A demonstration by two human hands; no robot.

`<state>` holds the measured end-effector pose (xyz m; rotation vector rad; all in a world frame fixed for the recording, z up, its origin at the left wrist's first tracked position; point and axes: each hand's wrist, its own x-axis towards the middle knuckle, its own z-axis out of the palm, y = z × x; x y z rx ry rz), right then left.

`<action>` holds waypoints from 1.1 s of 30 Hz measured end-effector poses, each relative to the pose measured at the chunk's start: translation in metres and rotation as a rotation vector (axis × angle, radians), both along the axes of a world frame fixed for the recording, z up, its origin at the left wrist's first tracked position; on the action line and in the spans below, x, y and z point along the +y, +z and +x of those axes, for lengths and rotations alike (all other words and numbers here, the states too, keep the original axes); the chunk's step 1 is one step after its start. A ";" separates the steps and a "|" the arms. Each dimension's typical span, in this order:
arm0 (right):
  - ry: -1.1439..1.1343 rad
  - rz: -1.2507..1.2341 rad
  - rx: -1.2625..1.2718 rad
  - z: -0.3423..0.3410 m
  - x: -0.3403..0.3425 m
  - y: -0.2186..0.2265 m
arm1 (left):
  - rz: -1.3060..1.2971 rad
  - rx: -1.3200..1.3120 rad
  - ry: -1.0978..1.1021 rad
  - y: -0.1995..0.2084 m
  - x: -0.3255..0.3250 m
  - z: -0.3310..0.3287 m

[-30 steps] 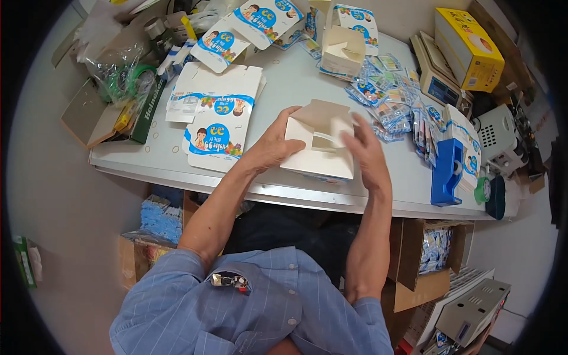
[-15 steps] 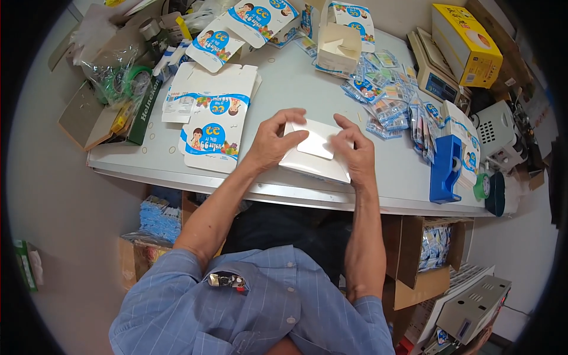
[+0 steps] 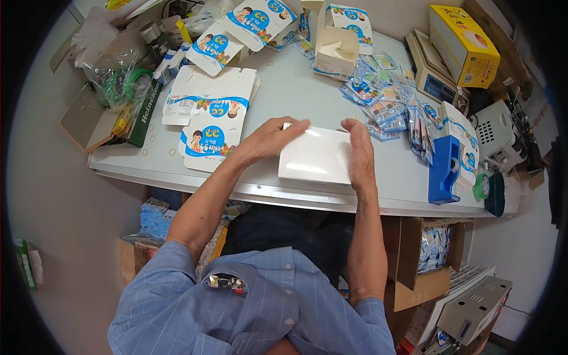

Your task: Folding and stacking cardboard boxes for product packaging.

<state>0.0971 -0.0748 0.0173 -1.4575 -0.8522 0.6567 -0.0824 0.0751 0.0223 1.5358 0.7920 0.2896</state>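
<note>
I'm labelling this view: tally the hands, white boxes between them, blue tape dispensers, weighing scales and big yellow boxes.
Hands: 2 (left hand, right hand)
White box between them: 1
Blue tape dispenser: 1
Weighing scale: 1
Big yellow box: 1
Total: 6

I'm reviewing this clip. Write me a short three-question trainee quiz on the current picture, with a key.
1. What lies between the left hand and the right hand?
A) a green tape roll
B) a white-topped box
C) a yellow box
2. True or false: a scale stands farther right than the right hand.
3. Fill in: the tape dispenser is coloured ____.

Key: 1. B; 2. True; 3. blue
</note>
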 end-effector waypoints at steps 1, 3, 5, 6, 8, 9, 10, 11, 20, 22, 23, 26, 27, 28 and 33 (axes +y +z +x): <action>-0.003 0.044 0.111 0.000 -0.003 0.000 | 0.058 0.044 -0.094 0.003 0.000 -0.002; -0.090 0.065 0.072 0.003 -0.011 0.001 | 0.203 0.067 -0.157 0.020 -0.003 -0.009; -0.144 0.161 0.142 0.015 -0.020 -0.005 | 0.286 -0.010 -0.161 0.047 -0.001 -0.016; -0.169 0.134 0.147 0.021 -0.025 -0.006 | 0.352 -0.083 -0.161 0.061 -0.003 -0.017; -0.223 0.171 0.219 0.027 -0.027 -0.012 | 0.779 -0.309 -0.022 0.094 0.002 -0.007; -0.221 0.169 0.219 0.026 -0.026 -0.009 | 1.042 -0.356 0.034 0.115 0.012 0.002; -0.257 0.104 0.210 0.023 -0.022 -0.006 | 1.308 -0.393 0.097 0.133 0.029 0.013; -0.282 0.040 0.202 0.017 -0.018 -0.004 | 1.503 -0.466 0.136 0.148 0.060 0.029; -0.030 -0.102 -0.016 -0.018 -0.003 -0.028 | 1.468 -0.120 0.750 0.100 0.158 -0.034; -0.030 -0.134 -0.021 -0.023 0.005 -0.027 | 1.091 0.363 0.734 0.068 0.164 -0.091; -0.012 -0.126 -0.013 -0.029 0.015 -0.024 | 0.965 0.567 0.679 0.054 0.169 -0.121; 0.081 -0.151 0.152 -0.055 0.064 -0.008 | 0.815 0.873 0.674 0.005 0.179 -0.166; 0.090 -0.146 0.081 -0.063 0.083 -0.012 | 0.748 0.802 0.708 -0.011 0.185 -0.169; 0.087 -0.144 0.008 -0.069 0.104 -0.022 | 0.708 0.855 0.677 -0.014 0.188 -0.159; 0.395 -0.291 -0.043 -0.122 0.165 -0.001 | 0.518 0.869 0.736 -0.013 0.187 -0.142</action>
